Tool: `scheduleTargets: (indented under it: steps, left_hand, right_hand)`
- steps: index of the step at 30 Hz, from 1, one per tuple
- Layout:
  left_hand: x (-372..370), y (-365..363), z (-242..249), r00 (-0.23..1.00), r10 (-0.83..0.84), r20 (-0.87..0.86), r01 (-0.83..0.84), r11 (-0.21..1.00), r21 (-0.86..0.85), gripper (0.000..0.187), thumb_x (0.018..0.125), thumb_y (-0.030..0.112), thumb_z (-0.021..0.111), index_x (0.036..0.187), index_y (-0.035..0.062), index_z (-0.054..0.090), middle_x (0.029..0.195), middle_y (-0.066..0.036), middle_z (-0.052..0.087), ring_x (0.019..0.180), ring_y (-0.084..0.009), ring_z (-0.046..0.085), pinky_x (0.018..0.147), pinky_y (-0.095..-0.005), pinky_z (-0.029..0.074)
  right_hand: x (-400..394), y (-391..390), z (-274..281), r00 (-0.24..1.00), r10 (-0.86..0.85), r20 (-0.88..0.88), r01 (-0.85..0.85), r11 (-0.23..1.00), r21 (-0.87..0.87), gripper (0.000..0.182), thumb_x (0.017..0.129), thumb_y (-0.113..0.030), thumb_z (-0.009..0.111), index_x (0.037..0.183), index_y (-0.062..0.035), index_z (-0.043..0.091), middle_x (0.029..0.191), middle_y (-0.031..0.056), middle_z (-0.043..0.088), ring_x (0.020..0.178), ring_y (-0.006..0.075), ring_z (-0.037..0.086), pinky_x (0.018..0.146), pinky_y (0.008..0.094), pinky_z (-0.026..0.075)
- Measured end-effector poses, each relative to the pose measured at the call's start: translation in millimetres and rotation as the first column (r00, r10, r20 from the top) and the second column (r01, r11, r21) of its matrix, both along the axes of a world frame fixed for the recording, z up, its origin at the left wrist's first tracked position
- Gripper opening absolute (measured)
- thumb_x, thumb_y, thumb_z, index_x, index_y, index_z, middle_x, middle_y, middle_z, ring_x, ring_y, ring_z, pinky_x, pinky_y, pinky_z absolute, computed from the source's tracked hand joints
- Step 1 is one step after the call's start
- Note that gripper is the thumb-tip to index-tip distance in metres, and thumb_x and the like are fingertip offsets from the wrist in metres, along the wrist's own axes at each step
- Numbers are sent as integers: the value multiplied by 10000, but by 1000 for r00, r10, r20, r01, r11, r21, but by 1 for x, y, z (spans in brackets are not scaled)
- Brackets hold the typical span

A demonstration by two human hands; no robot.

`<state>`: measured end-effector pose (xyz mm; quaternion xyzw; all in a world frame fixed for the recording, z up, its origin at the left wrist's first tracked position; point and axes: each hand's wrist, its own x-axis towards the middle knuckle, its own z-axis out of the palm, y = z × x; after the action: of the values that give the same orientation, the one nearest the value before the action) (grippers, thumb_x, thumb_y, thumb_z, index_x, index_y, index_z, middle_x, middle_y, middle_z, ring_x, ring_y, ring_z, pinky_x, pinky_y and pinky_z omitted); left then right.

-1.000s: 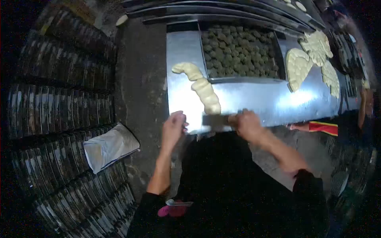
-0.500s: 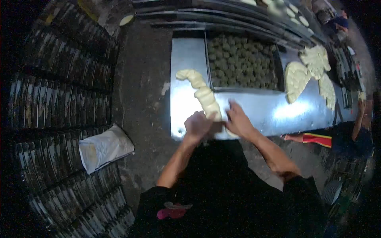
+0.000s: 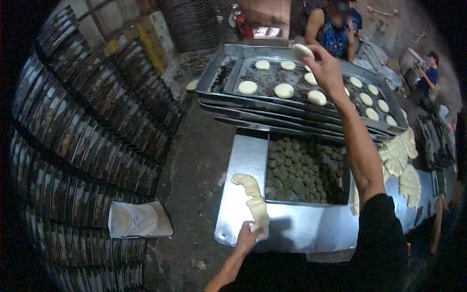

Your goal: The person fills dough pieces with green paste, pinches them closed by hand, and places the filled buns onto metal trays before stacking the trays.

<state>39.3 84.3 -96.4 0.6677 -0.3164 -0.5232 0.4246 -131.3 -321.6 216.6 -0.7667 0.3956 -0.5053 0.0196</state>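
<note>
The left hand (image 3: pixel 247 237) is closed on the near end of the dough rope (image 3: pixel 253 199), which lies on the steel table (image 3: pixel 301 226) and runs toward 11 o'clock. The right hand (image 3: pixel 327 70) is extended to 12 o'clock, fingers pinched on a dough piece (image 3: pixel 300 50) above the top tray (image 3: pixel 221 82) of dough rounds (image 3: pixel 284 90). A tray of dark filling balls (image 3: pixel 301 170) sits at 1 o'clock from the left hand.

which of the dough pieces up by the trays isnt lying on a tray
The dough piece pinched in the right hand, raised over the top tray. The other dough rounds all lie flat on that tray, apart from any hand.
</note>
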Motion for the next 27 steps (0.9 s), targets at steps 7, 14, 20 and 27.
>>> scheduleTargets:
  steps: [7,14,20,27]
  left_hand:
    - [55,81,39,986,-69,-154,118,934,337,309,822,163,676,1050,-8,556,890,-100,615,637,-140,579,524,-257,482]
    - [93,49,89,999,20,49,-29,982,185,307,829,121,635,1111,12,582,934,-70,634,766,-145,606,604,-267,500]
    - [185,13,137,745,546,-383,-667,603,-437,252,870,18,526,1111,-8,456,1012,-112,554,901,-207,594,781,-348,527]
    - [147,-31,160,990,-106,95,138,884,-447,254,876,142,614,1079,-10,627,976,-63,608,886,-138,579,763,-258,465]
  right_hand:
    - [72,-60,-87,844,80,-530,147,917,372,267,782,-148,570,1019,-53,649,965,205,654,900,365,634,773,457,498]
    - [125,246,-149,536,840,90,-390,152,908,512,891,-398,555,1291,-85,489,1275,169,533,1158,329,525,978,394,413]
    - [59,337,-334,281,505,-816,-398,835,380,551,904,-319,444,1414,-182,284,1472,77,309,1337,283,326,1059,625,192]
    - [140,327,-132,816,311,487,-578,456,677,359,878,-185,608,1195,-22,566,995,96,651,881,142,611,753,277,493]
